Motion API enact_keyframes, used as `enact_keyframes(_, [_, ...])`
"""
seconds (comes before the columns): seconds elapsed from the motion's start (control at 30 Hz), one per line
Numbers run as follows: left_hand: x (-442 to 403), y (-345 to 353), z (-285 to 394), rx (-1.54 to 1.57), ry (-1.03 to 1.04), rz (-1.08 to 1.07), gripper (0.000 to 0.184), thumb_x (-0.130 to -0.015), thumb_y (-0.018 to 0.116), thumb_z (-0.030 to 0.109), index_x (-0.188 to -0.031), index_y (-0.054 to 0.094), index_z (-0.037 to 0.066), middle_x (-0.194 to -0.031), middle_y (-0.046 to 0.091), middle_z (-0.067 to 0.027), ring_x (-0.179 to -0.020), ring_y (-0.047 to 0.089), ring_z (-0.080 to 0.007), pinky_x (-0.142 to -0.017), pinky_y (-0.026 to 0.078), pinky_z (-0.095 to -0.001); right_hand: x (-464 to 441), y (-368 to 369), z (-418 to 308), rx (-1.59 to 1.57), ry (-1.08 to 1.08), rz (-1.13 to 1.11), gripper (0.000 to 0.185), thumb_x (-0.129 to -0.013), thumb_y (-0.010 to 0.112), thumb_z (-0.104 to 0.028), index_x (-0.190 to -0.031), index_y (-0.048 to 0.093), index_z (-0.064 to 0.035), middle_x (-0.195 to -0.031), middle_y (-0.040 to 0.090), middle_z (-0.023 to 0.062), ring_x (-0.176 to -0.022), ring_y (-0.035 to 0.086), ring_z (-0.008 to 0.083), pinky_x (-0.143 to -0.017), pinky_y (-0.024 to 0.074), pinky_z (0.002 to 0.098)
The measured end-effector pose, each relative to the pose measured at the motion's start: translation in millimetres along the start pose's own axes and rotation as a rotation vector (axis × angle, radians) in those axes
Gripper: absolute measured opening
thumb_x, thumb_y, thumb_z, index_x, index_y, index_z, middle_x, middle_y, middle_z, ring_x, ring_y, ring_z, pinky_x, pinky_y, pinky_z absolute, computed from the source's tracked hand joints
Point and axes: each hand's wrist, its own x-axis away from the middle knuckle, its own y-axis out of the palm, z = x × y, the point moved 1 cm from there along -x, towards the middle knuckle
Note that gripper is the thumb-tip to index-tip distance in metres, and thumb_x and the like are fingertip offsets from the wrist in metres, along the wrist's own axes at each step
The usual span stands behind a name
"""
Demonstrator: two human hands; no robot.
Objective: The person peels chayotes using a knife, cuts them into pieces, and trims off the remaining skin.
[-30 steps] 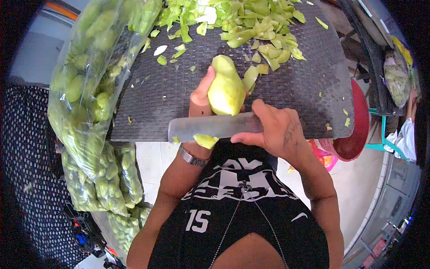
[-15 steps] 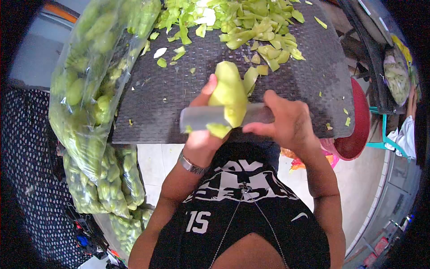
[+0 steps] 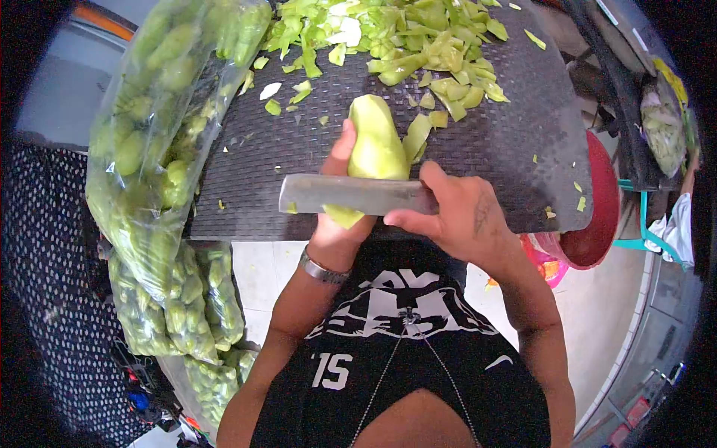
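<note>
A pale green, peeled-looking vegetable (image 3: 377,142) is upright in my left hand (image 3: 337,160), whose thumb lies along its left side; the other fingers are mostly hidden. My right hand (image 3: 463,215) is closed on the right end of a broad knife (image 3: 347,195). The blade lies level across the lower end of the vegetable and in front of my left palm. A slice of green peel (image 3: 343,216) clings to the blade's lower edge, with a smaller bit near its left end. Loose peelings (image 3: 433,45) are heaped at the far side of the dark woven table (image 3: 261,172).
A large clear bag of green vegetables (image 3: 131,153) lies along the table's left edge, with more filled bags (image 3: 187,313) below it. At the right are a red tub (image 3: 597,216), a turquoise stool (image 3: 642,224) and part of another person in white cloth (image 3: 676,228).
The knife first moved down the vegetable and right, then came back left to its lower end. My left hand shifted slightly with the vegetable, which stayed in its hold.
</note>
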Motion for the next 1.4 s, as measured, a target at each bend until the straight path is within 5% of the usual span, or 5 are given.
enact_keyframes(0.27, [-3.5,2.1,19.2,0.366,-0.307,0.114,0.053,-0.106,0.047,0.048,-0.136,0.059,0.006,-0.116,0.071,-0.0178,-0.085,0.074,-0.0354,-0.061,0.062,-0.0471,-5.7,-29.0,41.2,0.091,0.398,-0.015,0.063,-0.090,0.067,-0.065,-0.092,0.057,-0.0028,-0.074,0.066,0.0273,-0.078,0.070,0.0477,-0.065,0.0531,0.0561])
enact_keyframes(0.53, [-7.6,8.8,13.2,0.473,-0.320,0.204,0.055,-0.108,0.046,0.052,-0.135,0.058,0.007,-0.118,0.071,-0.0117,-0.104,0.070,-0.0262,-0.096,0.056,-0.0473,3.5,-31.6,19.6,0.023,0.315,-0.026,0.062,-0.090,0.070,-0.062,-0.090,0.055,-0.0015,-0.070,0.063,0.0270,-0.073,0.067,0.0493,-0.061,0.0500,0.0539])
enact_keyframes(0.7, [-5.5,10.6,8.3,0.402,-0.361,0.070,0.055,-0.103,0.054,0.055,-0.130,0.062,0.008,-0.114,0.072,-0.0125,-0.099,0.073,-0.0273,-0.092,0.058,-0.0462,6.9,-2.2,-0.3,0.085,-0.065,0.096,0.060,-0.086,0.077,-0.056,-0.093,0.051,-0.0027,-0.069,0.062,0.0213,-0.067,0.066,0.0457,-0.058,0.0504,0.0494])
enact_keyframes(1.1, [-6.8,21.3,3.0,0.383,-0.371,0.115,0.051,-0.103,0.055,0.050,-0.133,0.059,0.008,-0.113,0.071,-0.0149,-0.094,0.073,-0.0279,-0.081,0.061,-0.0464,6.0,-9.0,4.5,0.181,-0.048,-0.045,0.075,-0.085,0.064,-0.074,-0.107,0.059,-0.0028,-0.083,0.073,0.0217,-0.076,0.073,0.0429,-0.069,0.0565,0.0544])
enact_keyframes(1.4, [2.3,5.3,9.9,0.357,-0.389,0.021,0.057,-0.108,0.042,0.051,-0.138,0.053,0.005,-0.112,0.069,-0.0166,-0.092,0.073,-0.0335,-0.066,0.062,-0.0446,0.7,-51.3,66.3,0.082,0.338,0.187,0.051,-0.097,0.069,-0.048,-0.082,0.055,-0.0009,-0.068,0.062,0.0277,-0.070,0.068,0.0469,-0.057,0.0495,0.0504])
